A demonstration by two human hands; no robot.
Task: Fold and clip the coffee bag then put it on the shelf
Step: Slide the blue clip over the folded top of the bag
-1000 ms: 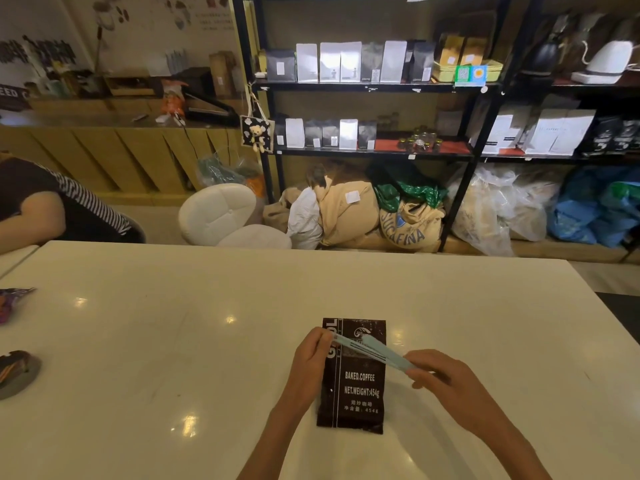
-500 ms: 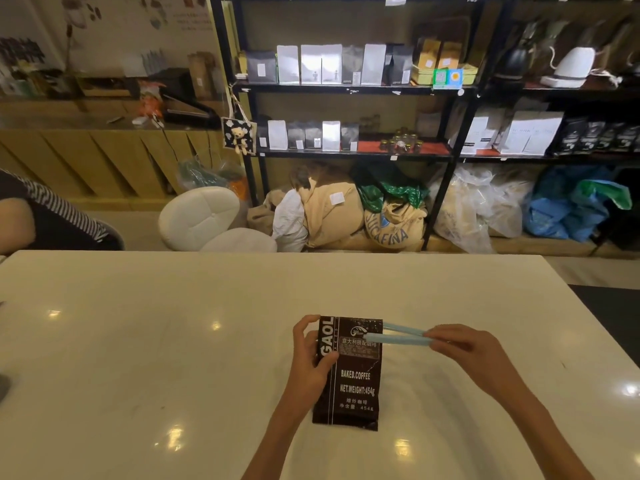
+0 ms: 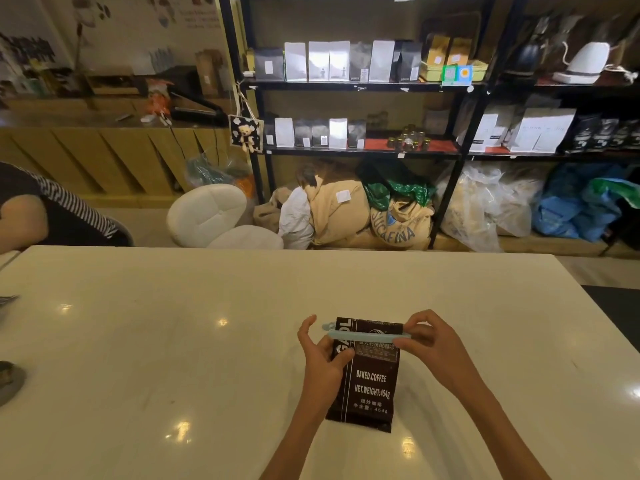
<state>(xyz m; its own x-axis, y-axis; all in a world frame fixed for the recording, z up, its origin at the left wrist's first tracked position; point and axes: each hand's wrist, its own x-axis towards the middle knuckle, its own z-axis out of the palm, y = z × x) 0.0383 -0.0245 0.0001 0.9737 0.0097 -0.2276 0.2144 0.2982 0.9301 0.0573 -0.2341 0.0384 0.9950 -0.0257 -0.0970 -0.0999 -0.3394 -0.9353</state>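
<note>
A dark brown coffee bag (image 3: 370, 386) printed "BAKED.COFFEE" lies flat on the white table (image 3: 173, 341), its top folded over. A long pale blue clip (image 3: 367, 336) lies across the folded top, reaching from one side of the bag to the other. My left hand (image 3: 320, 355) holds the bag's left edge, thumb on the front, fingers near the clip's left end. My right hand (image 3: 433, 341) pinches the clip's right end. The black shelf (image 3: 349, 85) stands beyond the table.
The shelf carries rows of white, grey and black bags and jars (image 3: 408, 140). Sacks (image 3: 346, 213) and plastic bags lie beneath it. A white stool (image 3: 207, 216) stands past the table's far edge. A person in a striped sleeve (image 3: 52, 206) sits at the left.
My right hand slid the clip leftward across the bag's folded top, from sticking out at the right to spanning its full width. My left hand kept hold of the bag's left edge.
</note>
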